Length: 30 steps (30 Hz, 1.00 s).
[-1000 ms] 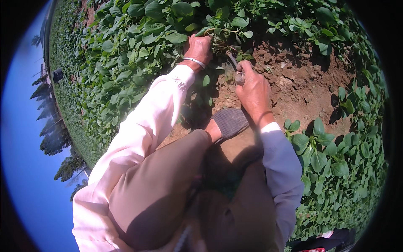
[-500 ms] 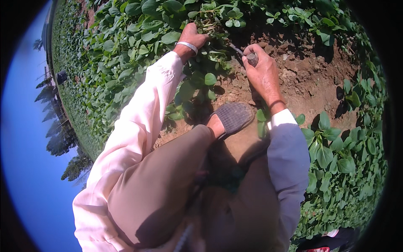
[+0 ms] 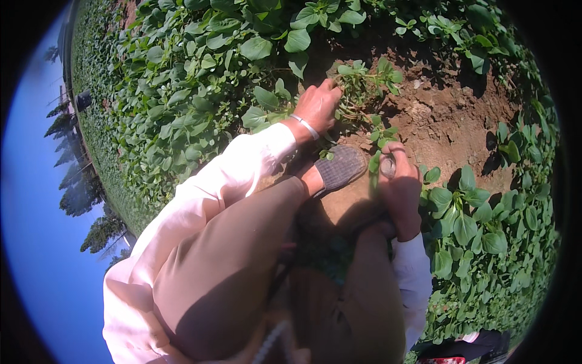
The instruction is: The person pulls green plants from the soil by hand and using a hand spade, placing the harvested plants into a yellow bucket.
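My left hand (image 3: 320, 108), with a pale band at the wrist, is closed around the stems of a small-leaved weed (image 3: 362, 108), which spreads over the soil to the hand's right. Nearer to me, beside my right knee, my right hand (image 3: 402, 189) grips a hand tool (image 3: 388, 167). Only the round, brownish butt of its handle shows now; the working end is hidden. A sprig of green leaves hangs just in front of the right fingers. Between the hands is my foot in a grey checked shoe (image 3: 342, 167).
Dense broad-leaved green plants (image 3: 200, 79) grow on the left and far side. More leafy plants (image 3: 467, 218) stand at the right. Cloddy brown soil (image 3: 454, 121) lies between them. At the lower right edge is something dark with a red part (image 3: 448, 360).
My left hand has moved right and nearer with the weed, which now lies over the soil. My right hand has drawn back toward my knee, still gripping the tool, whose thin metal shank showed earlier.
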Each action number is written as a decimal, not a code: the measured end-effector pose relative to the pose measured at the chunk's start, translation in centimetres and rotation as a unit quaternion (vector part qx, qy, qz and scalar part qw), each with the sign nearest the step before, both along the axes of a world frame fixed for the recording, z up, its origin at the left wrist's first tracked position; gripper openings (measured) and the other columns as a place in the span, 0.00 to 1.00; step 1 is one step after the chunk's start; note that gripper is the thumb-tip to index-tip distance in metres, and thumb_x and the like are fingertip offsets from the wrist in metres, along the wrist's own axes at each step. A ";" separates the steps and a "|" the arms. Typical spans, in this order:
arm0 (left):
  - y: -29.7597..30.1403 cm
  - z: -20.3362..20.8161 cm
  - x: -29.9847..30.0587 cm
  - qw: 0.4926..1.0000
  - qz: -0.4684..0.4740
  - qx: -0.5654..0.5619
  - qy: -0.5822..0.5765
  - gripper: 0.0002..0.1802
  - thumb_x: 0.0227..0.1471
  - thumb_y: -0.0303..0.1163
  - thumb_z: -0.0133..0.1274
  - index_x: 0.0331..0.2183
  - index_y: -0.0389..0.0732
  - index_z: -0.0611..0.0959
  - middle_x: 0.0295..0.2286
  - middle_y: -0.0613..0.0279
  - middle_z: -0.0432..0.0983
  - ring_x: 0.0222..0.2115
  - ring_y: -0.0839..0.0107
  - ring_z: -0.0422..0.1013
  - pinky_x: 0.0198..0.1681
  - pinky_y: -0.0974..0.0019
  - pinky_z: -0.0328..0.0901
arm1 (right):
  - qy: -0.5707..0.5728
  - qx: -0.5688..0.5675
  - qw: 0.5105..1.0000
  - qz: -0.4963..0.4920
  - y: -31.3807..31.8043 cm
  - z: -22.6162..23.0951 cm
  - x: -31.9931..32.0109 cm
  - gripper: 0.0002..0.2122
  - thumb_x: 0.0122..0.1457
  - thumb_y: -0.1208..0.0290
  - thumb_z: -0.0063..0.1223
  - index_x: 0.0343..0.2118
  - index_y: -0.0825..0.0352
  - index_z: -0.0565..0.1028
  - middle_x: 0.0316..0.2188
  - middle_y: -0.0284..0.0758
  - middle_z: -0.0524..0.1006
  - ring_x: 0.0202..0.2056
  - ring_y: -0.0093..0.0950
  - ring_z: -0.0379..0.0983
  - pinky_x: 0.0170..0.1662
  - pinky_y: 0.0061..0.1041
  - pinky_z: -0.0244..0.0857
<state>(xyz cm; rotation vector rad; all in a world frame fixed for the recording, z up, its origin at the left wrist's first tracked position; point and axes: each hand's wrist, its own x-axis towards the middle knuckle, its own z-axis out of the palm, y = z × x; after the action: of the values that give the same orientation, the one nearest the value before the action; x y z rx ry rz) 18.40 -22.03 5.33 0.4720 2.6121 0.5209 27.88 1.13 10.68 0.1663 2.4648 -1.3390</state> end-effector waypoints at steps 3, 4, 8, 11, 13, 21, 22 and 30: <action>1.7 0.2 0.2 0.997 -0.039 -0.050 0.040 0.19 0.30 0.20 0.56 0.32 0.35 0.75 0.34 0.47 0.73 0.30 0.44 0.70 0.35 0.46 0.66 | -0.098 -0.183 0.974 -0.095 -0.9 -1.7 -0.5 0.07 0.52 0.79 0.52 0.35 0.64 0.71 0.18 0.37 0.71 0.20 0.35 0.68 0.27 0.28 0.62; 1.7 0.4 -0.1 0.998 -0.033 -0.052 0.030 0.19 0.29 0.20 0.56 0.32 0.35 0.75 0.32 0.47 0.74 0.30 0.44 0.70 0.35 0.46 0.67 | -0.054 -0.137 0.986 -0.083 -0.7 -1.8 -0.2 0.07 0.53 0.79 0.52 0.35 0.64 0.71 0.18 0.37 0.71 0.20 0.35 0.68 0.27 0.28 0.62; -0.4 1.9 -0.4 0.999 -0.002 -0.047 -0.014 0.16 0.31 0.25 0.58 0.31 0.38 0.79 0.29 0.50 0.75 0.32 0.49 0.74 0.33 0.49 0.67 | -0.043 -0.072 0.995 -0.056 0.1 1.7 -1.2 0.05 0.55 0.76 0.52 0.35 0.64 0.72 0.24 0.36 0.73 0.21 0.36 0.70 0.29 0.28 0.63; -3.0 2.8 -1.9 0.990 0.010 -0.103 0.100 0.20 0.29 0.24 0.58 0.34 0.39 0.80 0.35 0.55 0.75 0.39 0.55 0.72 0.37 0.54 0.64 | 0.041 -0.066 0.997 -0.028 -0.7 0.7 -1.1 0.09 0.54 0.75 0.53 0.38 0.61 0.72 0.21 0.37 0.73 0.22 0.43 0.71 0.28 0.32 0.64; -4.9 2.4 -3.1 0.981 0.034 -0.130 0.143 0.22 0.30 0.24 0.57 0.35 0.39 0.80 0.39 0.57 0.74 0.41 0.55 0.70 0.40 0.54 0.63 | -0.025 -0.070 0.997 0.019 -2.3 0.1 -2.4 0.12 0.51 0.76 0.54 0.39 0.60 0.71 0.20 0.39 0.74 0.24 0.44 0.72 0.29 0.36 0.65; -12.1 1.1 -4.6 0.967 0.193 -0.164 -0.005 0.14 0.42 0.30 0.54 0.35 0.37 0.77 0.28 0.44 0.77 0.32 0.44 0.74 0.36 0.52 0.68 | -0.035 0.005 0.986 0.160 -7.2 -1.1 -5.3 0.20 0.46 0.77 0.56 0.43 0.59 0.66 0.23 0.44 0.77 0.28 0.49 0.75 0.32 0.45 0.67; -13.3 0.5 -4.6 0.968 0.217 -0.122 -0.032 0.16 0.43 0.31 0.55 0.37 0.36 0.77 0.29 0.42 0.77 0.32 0.45 0.74 0.36 0.53 0.68 | -0.017 0.002 0.985 0.172 -8.0 -1.4 -5.7 0.20 0.46 0.77 0.56 0.43 0.60 0.66 0.23 0.44 0.77 0.29 0.49 0.75 0.32 0.46 0.67; -13.6 2.6 -6.1 0.893 0.431 0.085 -0.101 0.17 0.45 0.24 0.60 0.40 0.33 0.79 0.34 0.62 0.80 0.33 0.73 0.73 0.39 0.70 0.67 | -0.032 -0.120 0.990 0.069 -11.2 -4.1 -10.6 0.12 0.49 0.76 0.56 0.37 0.61 0.71 0.26 0.44 0.78 0.32 0.48 0.75 0.33 0.41 0.67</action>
<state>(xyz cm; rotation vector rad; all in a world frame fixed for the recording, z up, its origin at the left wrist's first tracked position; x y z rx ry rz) 12.28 -35.64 7.88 -0.7148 2.4611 1.0054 17.33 -10.09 6.55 -0.0188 2.1965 -1.5297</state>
